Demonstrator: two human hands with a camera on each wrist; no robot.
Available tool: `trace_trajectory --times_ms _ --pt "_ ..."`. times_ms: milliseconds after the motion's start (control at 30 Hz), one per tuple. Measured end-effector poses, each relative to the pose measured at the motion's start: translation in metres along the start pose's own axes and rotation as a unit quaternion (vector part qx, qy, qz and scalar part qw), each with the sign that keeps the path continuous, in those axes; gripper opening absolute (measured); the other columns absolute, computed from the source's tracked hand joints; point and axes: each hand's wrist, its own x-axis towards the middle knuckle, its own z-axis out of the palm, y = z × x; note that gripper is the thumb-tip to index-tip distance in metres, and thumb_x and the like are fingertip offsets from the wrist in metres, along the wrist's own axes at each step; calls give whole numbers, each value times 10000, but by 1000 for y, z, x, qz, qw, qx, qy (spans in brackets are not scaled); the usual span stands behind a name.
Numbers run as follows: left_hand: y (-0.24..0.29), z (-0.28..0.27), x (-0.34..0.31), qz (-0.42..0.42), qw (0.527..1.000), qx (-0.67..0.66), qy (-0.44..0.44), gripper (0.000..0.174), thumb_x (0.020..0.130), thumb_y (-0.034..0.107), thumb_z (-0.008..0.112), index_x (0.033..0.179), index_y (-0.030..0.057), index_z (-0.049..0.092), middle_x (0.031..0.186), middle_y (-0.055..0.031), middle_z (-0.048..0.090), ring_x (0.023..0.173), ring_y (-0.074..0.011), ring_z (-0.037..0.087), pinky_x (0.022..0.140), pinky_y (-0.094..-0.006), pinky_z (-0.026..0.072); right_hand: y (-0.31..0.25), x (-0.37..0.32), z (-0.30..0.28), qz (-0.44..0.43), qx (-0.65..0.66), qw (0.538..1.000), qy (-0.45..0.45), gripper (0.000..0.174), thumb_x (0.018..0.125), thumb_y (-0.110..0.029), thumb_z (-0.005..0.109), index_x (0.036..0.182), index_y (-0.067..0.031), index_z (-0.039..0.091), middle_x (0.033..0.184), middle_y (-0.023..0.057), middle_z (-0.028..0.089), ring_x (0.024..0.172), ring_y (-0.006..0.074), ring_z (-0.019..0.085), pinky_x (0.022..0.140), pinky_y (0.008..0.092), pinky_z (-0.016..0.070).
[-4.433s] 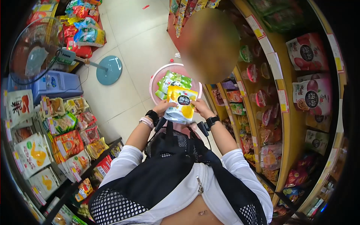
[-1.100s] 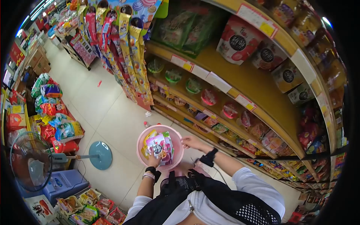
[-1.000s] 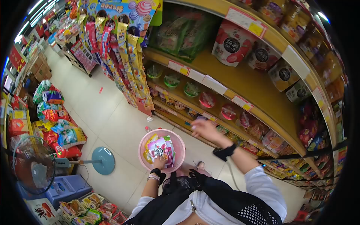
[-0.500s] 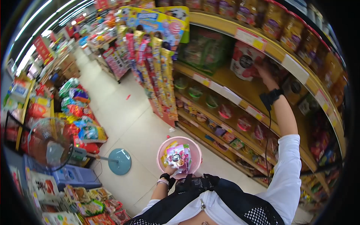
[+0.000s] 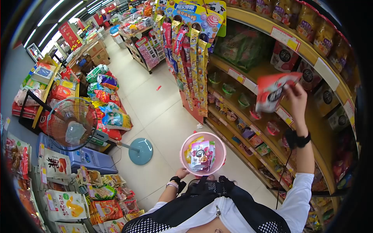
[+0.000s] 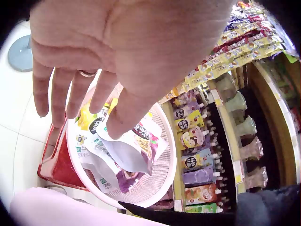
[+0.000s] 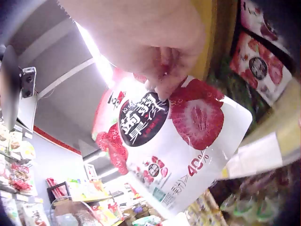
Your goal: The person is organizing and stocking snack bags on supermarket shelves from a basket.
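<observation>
My right hand (image 5: 297, 99) pinches the top edge of a strawberry snack pouch (image 5: 272, 91), in front of the upper shelf. In the right wrist view the pouch (image 7: 193, 136) shows a black oval label and large strawberries, with fingertips (image 7: 167, 87) at its upper part. Low by my body, my left hand (image 5: 181, 173) is at the left side of a pink plastic basket (image 5: 182, 153). The left wrist view has that hand (image 6: 117, 47) with fingers extended above the basket (image 6: 157, 186), holding nothing. Several pouches (image 5: 200, 155) lie in the basket, yellow, purple and green ones among them.
Shelves (image 5: 248, 83) with more pouches, jelly cups and jars line the right side. Hanging snack strips (image 5: 190, 66) mark the shelf end. A standing fan (image 5: 72, 122) on a round base (image 5: 141, 151) is at left, near bagged goods (image 5: 110, 101) and a snack rack (image 5: 66, 204).
Earlier both hands held a yellow pouch over the basket. Since then, my right hand reached into the shelf and drew the strawberry pouch out. My left hand left the basket's pouches for its left side.
</observation>
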Motion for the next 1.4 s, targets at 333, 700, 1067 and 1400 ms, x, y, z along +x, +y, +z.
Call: trace_trajectory --times_ms 333,700,1067,1400 --pt "21 -23 -23 15 999 27 -8 619 709 286 714 1213 -11 512 1108 -223 584 1004 -304 586 866 -365 471 139 -255 165 297 53 883 -360 86 807 -25 597 866 24 635 629 58 606 482 120 581 447 268 466" --pt "-19 -12 -65 -28 997 60 -29 544 770 308 658 1188 -16 528 1077 -223 600 1002 -290 590 861 -346 469 275 -345 236 530 142 814 -190 148 828 -126 603 855 18 618 670 85 619 494 162 602 429 273 479" --pt "-3 -6 -60 -39 998 42 -29 557 759 328 649 1185 -11 532 1082 -205 607 1009 -301 588 896 -353 447 302 -365 211 576 -43 743 -339 176 802 -107 557 948 -21 605 752 80 637 560 146 618 474 275 528" --pt "3 5 -38 4 990 137 -38 522 761 330 647 1156 0 555 1060 -204 614 982 -314 596 864 -366 464 314 -384 139 352 -157 839 -385 245 754 -128 604 995 -88 614 800 127 644 624 198 635 561 314 508"
